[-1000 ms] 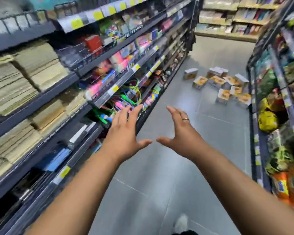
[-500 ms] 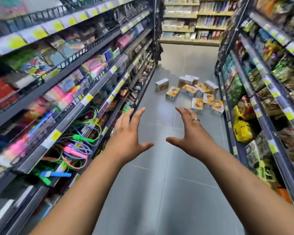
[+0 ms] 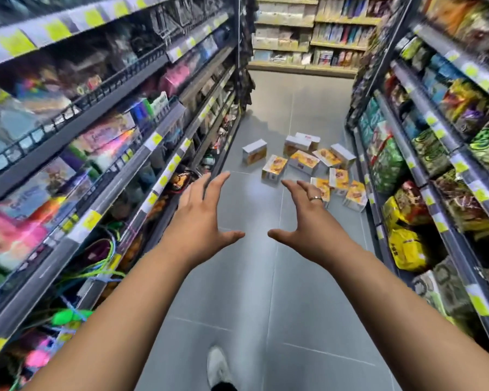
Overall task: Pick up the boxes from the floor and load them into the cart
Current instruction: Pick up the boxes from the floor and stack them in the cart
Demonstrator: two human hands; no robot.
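Several small white and orange boxes [image 3: 304,162] lie scattered on the grey floor further down the aisle, toward the right shelf. One box [image 3: 254,151] stands apart to the left of the pile. My left hand [image 3: 199,218] and my right hand [image 3: 308,218] are stretched out in front of me, palms facing each other, fingers spread, holding nothing. Both hands are well short of the boxes. A ring sits on a right finger. No cart is in view.
Tall shelves line both sides: toys and stationery on the left shelf [image 3: 119,165], snack bags on the right shelf [image 3: 424,176]. Another shelf [image 3: 311,38] closes the aisle's far end. The grey tiled floor [image 3: 266,292] runs between them. My white shoe [image 3: 218,368] shows below.
The view has advanced down the aisle and the boxes appear closer and larger. Both hands stay open and spread in the same pose.
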